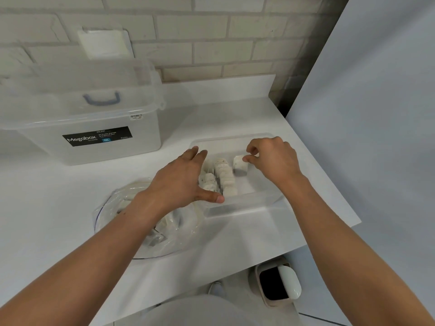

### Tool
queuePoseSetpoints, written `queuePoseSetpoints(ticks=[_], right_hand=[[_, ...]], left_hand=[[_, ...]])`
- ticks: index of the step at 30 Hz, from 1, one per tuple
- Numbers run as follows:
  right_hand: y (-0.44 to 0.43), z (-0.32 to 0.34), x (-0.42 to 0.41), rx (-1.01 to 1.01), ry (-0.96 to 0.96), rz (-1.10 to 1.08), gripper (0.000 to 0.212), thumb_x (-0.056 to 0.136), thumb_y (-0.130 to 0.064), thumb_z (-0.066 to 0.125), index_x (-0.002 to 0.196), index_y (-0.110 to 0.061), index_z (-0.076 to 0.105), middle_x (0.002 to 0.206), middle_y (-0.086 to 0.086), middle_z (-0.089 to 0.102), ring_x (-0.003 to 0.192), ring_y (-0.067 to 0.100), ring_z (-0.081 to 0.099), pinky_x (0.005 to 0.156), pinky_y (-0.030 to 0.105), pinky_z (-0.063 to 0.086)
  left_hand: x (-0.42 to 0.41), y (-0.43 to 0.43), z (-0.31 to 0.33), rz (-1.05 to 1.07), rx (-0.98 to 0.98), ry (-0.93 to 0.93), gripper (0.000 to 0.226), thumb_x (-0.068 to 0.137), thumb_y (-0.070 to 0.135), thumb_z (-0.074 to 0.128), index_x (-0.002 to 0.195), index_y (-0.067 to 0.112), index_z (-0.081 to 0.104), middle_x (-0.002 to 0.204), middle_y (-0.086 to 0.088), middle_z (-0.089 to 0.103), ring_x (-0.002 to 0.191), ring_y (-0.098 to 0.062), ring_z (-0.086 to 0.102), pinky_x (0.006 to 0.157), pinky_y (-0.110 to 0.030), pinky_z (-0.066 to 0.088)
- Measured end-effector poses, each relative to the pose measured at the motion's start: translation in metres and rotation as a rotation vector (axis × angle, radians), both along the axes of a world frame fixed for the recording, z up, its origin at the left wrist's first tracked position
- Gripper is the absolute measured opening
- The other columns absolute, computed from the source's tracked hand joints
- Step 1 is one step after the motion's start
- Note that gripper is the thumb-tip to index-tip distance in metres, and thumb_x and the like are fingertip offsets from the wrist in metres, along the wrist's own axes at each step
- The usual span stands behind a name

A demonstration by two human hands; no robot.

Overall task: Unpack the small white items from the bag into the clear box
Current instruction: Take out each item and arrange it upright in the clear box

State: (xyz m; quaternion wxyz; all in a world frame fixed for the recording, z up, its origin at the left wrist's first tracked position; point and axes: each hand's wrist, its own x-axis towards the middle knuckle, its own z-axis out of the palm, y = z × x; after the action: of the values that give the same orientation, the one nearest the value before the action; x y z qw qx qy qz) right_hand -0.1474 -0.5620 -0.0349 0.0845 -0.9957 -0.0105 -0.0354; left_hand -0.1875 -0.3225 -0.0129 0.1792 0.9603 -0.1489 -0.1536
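A shallow clear box (pixel 244 208) sits on the white counter near its right edge. Inside it stand two rows of small white items (pixel 223 175). My right hand (pixel 273 161) is over the box and pinches one small white item (pixel 240 164) at its right side, just beside the rows. My left hand (pixel 183 180) lies with straight fingers against the left side of the rows, thumb at the box's near wall. A clear plastic bag (pixel 169 227) with more white items lies to the left of the box, partly hidden under my left forearm.
A large clear Megabox storage tub (pixel 94 128) with a blue handle stands at the back left, its lid (pixel 103 43) leaning on the brick wall. The counter edge runs diagonally at the right. A small bin (pixel 275 283) stands on the floor below.
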Motion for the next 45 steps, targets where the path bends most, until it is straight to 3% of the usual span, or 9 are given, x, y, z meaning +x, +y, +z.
queuePoseSetpoints(ticks=[6, 13, 18, 22, 25, 29, 36, 39, 45], right_hand=[[0.046, 0.03, -0.062, 0.555, -0.174, 0.039, 0.015, 0.089, -0.033, 0.078, 0.1, -0.024, 0.077, 0.088, -0.016, 0.074, 0.074, 0.002, 0.068, 0.07, 0.009, 0.05], [0.142, 0.013, -0.123, 0.9, -0.103, 0.327, 0.019, 0.091, -0.008, 0.074, 0.11, -0.013, 0.076, 0.092, -0.007, 0.076, 0.08, 0.007, 0.071, 0.074, 0.016, 0.058], [0.176, -0.025, -0.124, 0.351, 0.147, 0.515, 0.02, 0.101, -0.022, 0.054, 0.11, -0.024, 0.072, 0.101, -0.006, 0.073, 0.09, 0.021, 0.066, 0.077, 0.04, 0.055], [0.181, -0.039, -0.123, 0.018, 0.237, 0.529, 0.023, 0.104, -0.025, 0.045, 0.117, -0.03, 0.063, 0.105, -0.002, 0.069, 0.092, 0.029, 0.063, 0.066, 0.036, 0.045], [0.182, -0.032, -0.125, -0.013, 0.355, 0.567, 0.028, 0.105, -0.026, 0.044, 0.127, -0.034, 0.06, 0.098, 0.006, 0.065, 0.088, 0.031, 0.063, 0.065, 0.036, 0.045], [0.186, -0.032, -0.122, -0.108, 0.373, 0.509, 0.028, 0.107, -0.03, 0.038, 0.114, -0.023, 0.064, 0.078, 0.001, 0.054, 0.085, 0.03, 0.061, 0.067, 0.034, 0.032], [0.193, -0.024, -0.118, -0.081, 0.322, 0.256, 0.046, 0.103, -0.037, 0.047, 0.145, -0.019, 0.041, 0.112, 0.012, 0.068, 0.102, 0.038, 0.065, 0.073, 0.038, 0.044], [0.199, -0.029, -0.12, -0.088, 0.281, 0.19, 0.06, 0.1, -0.032, 0.052, 0.154, -0.02, 0.029, 0.105, 0.009, 0.069, 0.095, 0.034, 0.066, 0.073, 0.038, 0.045], [0.203, -0.039, -0.129, -0.014, 0.303, 0.122, 0.074, 0.092, -0.037, 0.067, 0.152, -0.019, 0.027, 0.109, 0.008, 0.067, 0.099, 0.035, 0.065, 0.072, 0.036, 0.041]], left_hand=[[-0.027, 0.037, 0.005, 0.042, -0.155, -0.291, 0.077, 0.081, 0.061, 0.071, 0.146, 0.028, 0.047, 0.156, 0.001, 0.041, 0.142, -0.02, 0.038, 0.112, -0.037, 0.038], [-0.072, 0.113, -0.021, 0.279, -0.244, -0.457, 0.029, 0.078, 0.018, 0.085, 0.1, 0.019, 0.066, 0.137, -0.002, 0.056, 0.128, -0.027, 0.045, 0.099, -0.032, 0.037], [-0.088, 0.145, -0.047, 0.235, -0.06, -0.355, 0.031, 0.063, 0.027, 0.095, 0.089, 0.025, 0.078, 0.138, -0.011, 0.056, 0.129, -0.041, 0.043, 0.098, -0.051, 0.044], [-0.092, 0.152, -0.055, 0.248, 0.148, -0.116, 0.071, 0.073, 0.035, 0.086, 0.137, 0.039, 0.056, 0.151, -0.004, 0.038, 0.131, -0.035, 0.042, 0.092, -0.049, 0.048], [-0.09, 0.157, -0.061, 0.236, 0.146, 0.022, 0.088, 0.076, 0.026, 0.08, 0.15, 0.04, 0.033, 0.148, 0.001, 0.033, 0.121, -0.031, 0.05, 0.082, -0.045, 0.052], [-0.077, 0.165, -0.059, 0.158, -0.042, -0.027, 0.073, 0.069, 0.009, 0.076, 0.135, 0.023, 0.05, 0.117, 0.001, 0.05, 0.102, -0.026, 0.053, 0.079, -0.032, 0.044], [-0.059, 0.168, -0.049, 0.261, -0.346, -0.064, 0.054, 0.076, 0.006, 0.072, 0.125, 0.026, 0.065, 0.101, 0.004, 0.053, 0.087, -0.016, 0.051, 0.066, -0.01, 0.035], [-0.057, 0.163, -0.051, 0.238, -0.378, -0.163, 0.045, 0.081, 0.008, 0.071, 0.121, 0.029, 0.068, 0.098, 0.002, 0.052, 0.089, -0.016, 0.054, 0.075, -0.019, 0.043], [-0.065, 0.168, -0.063, -0.023, -0.285, -0.069, 0.079, 0.077, -0.011, 0.058, 0.142, 0.032, 0.046, 0.127, 0.0, 0.033, 0.114, -0.02, 0.033, 0.083, -0.032, 0.047]])
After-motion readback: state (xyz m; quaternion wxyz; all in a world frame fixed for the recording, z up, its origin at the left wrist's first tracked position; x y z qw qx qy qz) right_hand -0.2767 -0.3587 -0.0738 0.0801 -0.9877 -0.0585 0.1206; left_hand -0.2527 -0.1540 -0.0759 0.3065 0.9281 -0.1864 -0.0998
